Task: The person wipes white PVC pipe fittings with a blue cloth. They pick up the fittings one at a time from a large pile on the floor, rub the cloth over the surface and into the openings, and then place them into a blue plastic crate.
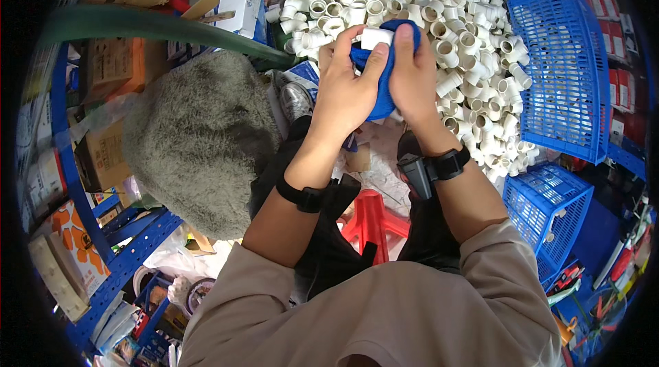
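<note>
Between my two hands is a white plastic pipe fitting (376,38), partly wrapped by a blue cloth (383,93). My left hand (350,81) grips the fitting from the left, its thumb and fingers around it. My right hand (413,71) is closed on the cloth, with the thumb pressing it at the fitting's right side. Just beyond and to the right of both hands lies a large heap of white pipe fittings (467,40). The fitting's lower part is hidden by cloth and fingers.
Blue plastic crates (565,73) stand right of the heap, one smaller crate (548,202) nearer me. A grey furry cover (201,135) lies at left beside a blue metal shelf (139,241). A red plastic stool (371,212) shows between my legs; a white-and-blue box (242,4) stands back left.
</note>
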A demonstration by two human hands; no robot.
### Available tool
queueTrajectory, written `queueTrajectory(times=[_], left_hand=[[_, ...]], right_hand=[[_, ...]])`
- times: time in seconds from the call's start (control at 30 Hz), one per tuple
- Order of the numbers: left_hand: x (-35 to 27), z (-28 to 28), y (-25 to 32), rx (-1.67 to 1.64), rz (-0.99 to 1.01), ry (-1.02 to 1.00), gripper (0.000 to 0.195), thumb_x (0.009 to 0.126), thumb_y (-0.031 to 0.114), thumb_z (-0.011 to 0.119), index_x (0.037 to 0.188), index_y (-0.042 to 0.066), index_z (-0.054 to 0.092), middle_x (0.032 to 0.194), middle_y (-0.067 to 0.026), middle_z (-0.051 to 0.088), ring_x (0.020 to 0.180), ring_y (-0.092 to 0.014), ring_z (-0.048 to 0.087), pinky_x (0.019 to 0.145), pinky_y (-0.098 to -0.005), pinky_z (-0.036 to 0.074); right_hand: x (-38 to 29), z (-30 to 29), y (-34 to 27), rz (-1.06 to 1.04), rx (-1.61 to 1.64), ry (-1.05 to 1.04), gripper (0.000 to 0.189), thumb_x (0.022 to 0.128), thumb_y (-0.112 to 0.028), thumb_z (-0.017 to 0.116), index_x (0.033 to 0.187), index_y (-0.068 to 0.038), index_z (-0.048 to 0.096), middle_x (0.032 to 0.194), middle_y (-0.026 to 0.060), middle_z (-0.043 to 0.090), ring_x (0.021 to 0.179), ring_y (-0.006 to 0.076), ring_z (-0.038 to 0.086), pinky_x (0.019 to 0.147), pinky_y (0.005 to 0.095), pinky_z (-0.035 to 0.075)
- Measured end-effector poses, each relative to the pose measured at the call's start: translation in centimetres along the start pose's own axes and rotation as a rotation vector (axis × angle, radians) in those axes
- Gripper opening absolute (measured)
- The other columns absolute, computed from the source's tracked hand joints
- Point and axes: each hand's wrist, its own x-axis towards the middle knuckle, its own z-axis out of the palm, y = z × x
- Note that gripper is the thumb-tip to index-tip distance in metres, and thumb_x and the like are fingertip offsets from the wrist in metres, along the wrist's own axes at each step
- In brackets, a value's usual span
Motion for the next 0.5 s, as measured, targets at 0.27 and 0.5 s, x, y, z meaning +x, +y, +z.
queueTrajectory(times=[0.27,0.5], left_hand=[[0.3,-1.5,1.3,0.165,0.006,-0.024,0.049,0.095,0.043,0.059,0.094,-0.005,0.061,0.075,-0.0262,0.062,0.073,-0.044,0.061,0.073,-0.0444,0.05],[0.0,-2.4,0.9,-0.043,0.042,-0.311,0.045,0.097,0.037,0.061,0.113,-0.005,0.057,0.089,-0.0233,0.069,0.076,-0.04,0.068,0.073,-0.0435,0.052]], right_hand=[[0.0,-0.9,-1.2,0.053,0.074,-0.09,0.043,0.102,-0.036,0.051,0.087,0.002,0.065,0.064,0.0036,0.057,0.062,0.0125,0.05,0.058,0.0321,0.042],[0.3,-1.0,-1.4,-0.142,-0.021,-0.034,0.037,0.098,-0.031,0.055,0.085,0.003,0.064,0.066,0.0059,0.058,0.062,0.0134,0.05,0.058,0.0325,0.041]])
